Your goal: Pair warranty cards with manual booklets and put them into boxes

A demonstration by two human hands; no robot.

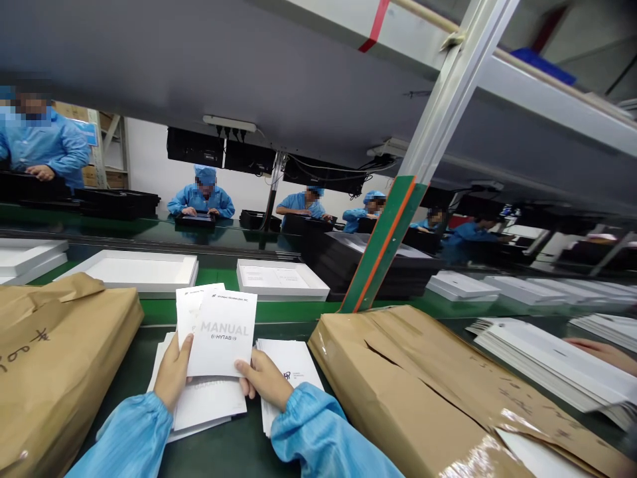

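Note:
A white manual point(223, 332) with grey lettering is held up in front of me, with another white booklet point(186, 312) partly behind it on the left. My left hand point(172, 373) grips the lower left of these papers, thumb in front. At the manual's lower right corner, my right hand point(266, 380) pinches it between thumb and fingers. Under my hands lies a stack of white leaflets point(209, 405), partly covered by the held papers. A second stack of white booklets point(293, 358) with a small dark logo sits just right of it, partly hidden by my right forearm.
Brown paper-wrapped packages flank me, one on the left point(60, 358) and a torn one on the right point(423, 385). Open white box trays point(283, 292) stand on the green line ahead. A slanted metal post point(388, 232) rises right of centre. Co-workers sit opposite; another person's hand point(604, 352) shows at right.

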